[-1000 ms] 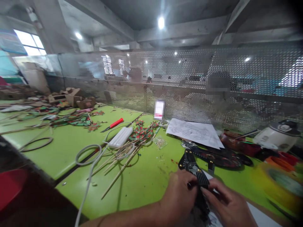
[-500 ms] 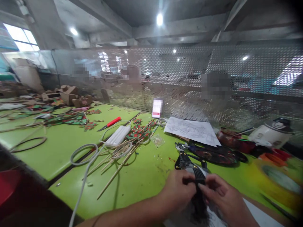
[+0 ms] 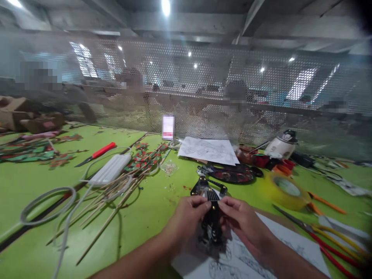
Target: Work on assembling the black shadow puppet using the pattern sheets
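Observation:
Both my hands hold a black flat puppet-like cutout (image 3: 211, 209) with gold studs, just above the green table (image 3: 151, 217). My left hand (image 3: 188, 219) pinches its left edge and my right hand (image 3: 242, 221) pinches its right edge. Its upper end points away from me, and its lower part hangs over a white sheet with line drawings (image 3: 261, 252). Another dark painted cutout (image 3: 232, 174) lies flat just beyond.
Bamboo sticks (image 3: 116, 197), a white power strip (image 3: 109, 172) with cable, a red-handled knife (image 3: 97, 153), a yellow tape roll (image 3: 283, 188), scissors (image 3: 316, 230), a drawing sheet (image 3: 207, 149) and a small cooker (image 3: 280, 145) lie about. A perforated metal screen (image 3: 203, 85) backs the table.
The view has swung right and down, bringing the tape roll and scissors into sight. My hands with the black cutout sit more central now, still gripping it from both sides.

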Tool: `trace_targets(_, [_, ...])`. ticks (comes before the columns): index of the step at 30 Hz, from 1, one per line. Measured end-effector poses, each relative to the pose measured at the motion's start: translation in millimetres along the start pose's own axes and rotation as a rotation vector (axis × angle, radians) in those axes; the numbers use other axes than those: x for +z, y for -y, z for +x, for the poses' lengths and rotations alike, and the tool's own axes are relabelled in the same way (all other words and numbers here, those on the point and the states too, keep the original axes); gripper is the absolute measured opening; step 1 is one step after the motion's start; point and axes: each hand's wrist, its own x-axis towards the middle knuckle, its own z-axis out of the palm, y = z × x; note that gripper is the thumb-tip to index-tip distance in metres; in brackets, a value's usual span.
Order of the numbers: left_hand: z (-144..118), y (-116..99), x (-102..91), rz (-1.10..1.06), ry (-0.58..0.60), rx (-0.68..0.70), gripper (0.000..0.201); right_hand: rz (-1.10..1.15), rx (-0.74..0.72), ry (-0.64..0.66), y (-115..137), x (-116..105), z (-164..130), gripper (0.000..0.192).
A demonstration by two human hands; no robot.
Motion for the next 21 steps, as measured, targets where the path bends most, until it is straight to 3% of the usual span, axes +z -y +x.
trace_targets(5, [-2.7,-6.0,0.6,-0.126,0.060,-0.110,0.029,-0.060,-0.035,-0.041,2.4,-0.6,0.2,0.037])
trace_targets(11, [-2.6,-8.1,0.3,-0.189,0.057,-0.105,0.017,-0.210,-0.082,-0.103,4.2,-2.3,0.8,0.034])
trace_targets(16, [-0.2,-5.1,-1.6,-0.118,0.052,-0.115,0.026,-0.332,-0.099,-0.112,6.3,-1.6,0.1,0.040])
trace_targets(21, [3.3,-1.6,-3.2,-0.030,-0.022,-0.081,0.032,-0.262,-0.082,-0.060,0.7,0.7,-2.2,0.037])
